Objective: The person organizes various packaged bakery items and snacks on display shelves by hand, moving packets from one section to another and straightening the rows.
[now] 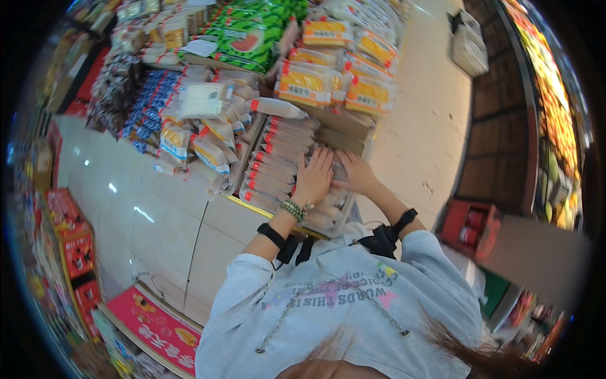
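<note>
Both hands rest on packaged goods in a clear plastic tray (246, 195) at the corner of a display stand. My left hand (314, 174), with a beaded bracelet at its wrist, lies palm down on the packs, fingers stretched out. Close beside it my right hand (355, 171) also presses flat on clear-wrapped packs; what is under the palms is hidden. Left of the hands, long wrapped packs with red ends (279, 156) lie in a row. A brown cardboard piece (343, 130) stands behind the fingers. One wrapped pack (279, 108) lies across the tray's far edge.
Orange-and-white bread packs (303, 85) are heaped beyond the tray. Green watermelon-print packs (246, 38) and blue-wrapped packs (151, 104) lie farther left. A clear flat pack (202, 100) tops a pile. A white bin (468, 49) stands on the floor, near fruit shelves (554, 104).
</note>
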Action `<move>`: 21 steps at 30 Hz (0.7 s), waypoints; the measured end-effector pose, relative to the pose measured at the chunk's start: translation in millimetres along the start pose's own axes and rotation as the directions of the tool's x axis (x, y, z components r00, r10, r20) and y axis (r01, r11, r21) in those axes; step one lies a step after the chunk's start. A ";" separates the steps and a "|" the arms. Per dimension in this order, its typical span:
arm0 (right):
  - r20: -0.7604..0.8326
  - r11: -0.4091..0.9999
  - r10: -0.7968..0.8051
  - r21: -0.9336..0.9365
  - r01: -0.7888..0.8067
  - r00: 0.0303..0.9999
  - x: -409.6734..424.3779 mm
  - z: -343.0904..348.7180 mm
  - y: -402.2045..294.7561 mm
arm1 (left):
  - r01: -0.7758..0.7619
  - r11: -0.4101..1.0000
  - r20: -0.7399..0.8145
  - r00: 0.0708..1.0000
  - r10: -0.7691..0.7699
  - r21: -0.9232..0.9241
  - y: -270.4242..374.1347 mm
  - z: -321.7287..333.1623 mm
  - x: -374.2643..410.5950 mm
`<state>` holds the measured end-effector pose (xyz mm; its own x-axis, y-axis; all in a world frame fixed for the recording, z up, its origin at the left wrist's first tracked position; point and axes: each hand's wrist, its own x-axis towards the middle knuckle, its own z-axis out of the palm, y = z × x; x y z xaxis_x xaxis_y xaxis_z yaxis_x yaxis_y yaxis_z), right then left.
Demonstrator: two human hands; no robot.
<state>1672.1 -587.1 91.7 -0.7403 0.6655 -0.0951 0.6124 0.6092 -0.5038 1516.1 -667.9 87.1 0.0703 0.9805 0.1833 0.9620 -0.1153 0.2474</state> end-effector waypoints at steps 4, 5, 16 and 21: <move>-0.236 1.000 0.028 -0.002 -0.030 0.971 -16.2 9.9 -10.7 | -0.084 0.996 0.015 0.996 0.083 0.009 -10.9 -1.3 -0.5; -0.267 0.999 0.051 0.005 -0.051 0.962 -18.6 11.2 -14.4 | -0.124 0.991 0.017 0.992 0.124 0.049 -13.7 -2.0 2.2; -0.377 0.992 0.115 0.097 -0.085 0.919 -35.8 27.0 -23.6 | -0.485 0.870 0.090 0.866 0.492 -0.085 -70.5 -12.3 20.5; -0.303 0.984 0.179 0.082 -0.161 0.936 -29.9 17.5 -19.1 | -0.579 0.815 0.172 0.799 0.576 -0.034 -80.8 -24.4 43.1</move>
<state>1677.7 -626.1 89.1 -0.4995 0.8625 0.0813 0.6987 0.4565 -0.5509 1435.0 -620.1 98.2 0.6553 0.7449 0.1251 0.7340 -0.6671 0.1275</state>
